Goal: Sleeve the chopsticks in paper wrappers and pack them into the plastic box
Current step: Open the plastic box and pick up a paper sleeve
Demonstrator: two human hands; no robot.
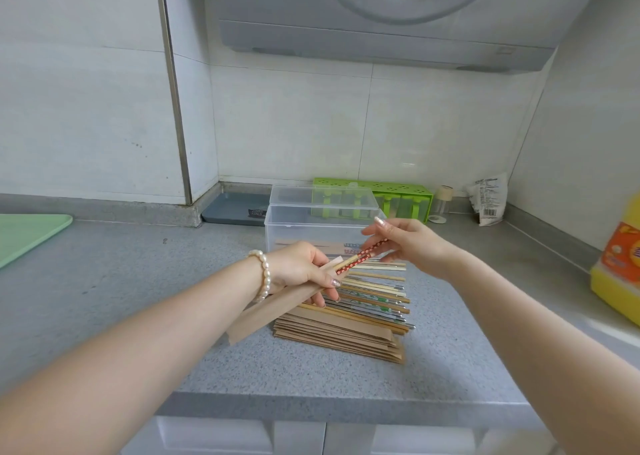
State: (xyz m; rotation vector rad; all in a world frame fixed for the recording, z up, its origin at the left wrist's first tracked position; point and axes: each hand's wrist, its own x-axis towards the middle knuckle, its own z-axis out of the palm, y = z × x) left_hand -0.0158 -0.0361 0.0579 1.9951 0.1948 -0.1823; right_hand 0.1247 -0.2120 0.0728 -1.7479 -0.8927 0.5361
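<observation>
My left hand point(300, 268) grips a brown paper wrapper point(266, 311) by its open upper end, the rest slanting down to the left. My right hand point(407, 241) pinches a pair of red patterned chopsticks point(360, 256) whose tips enter the wrapper's mouth. Below lie several loose chopsticks point(377, 297) on the grey counter, in front of a stack of brown wrappers point(341, 335). A clear plastic box point(301, 228) stands open just behind my hands, with some sleeved chopsticks on its floor.
A green seasoning rack point(398, 195) and a small jar point(442, 200) stand against the back wall. A white packet point(488, 200) leans in the corner. A yellow oil bottle point(616, 264) sits at the right, a green board point(27, 233) at the left, a grey tray point(235, 209) behind.
</observation>
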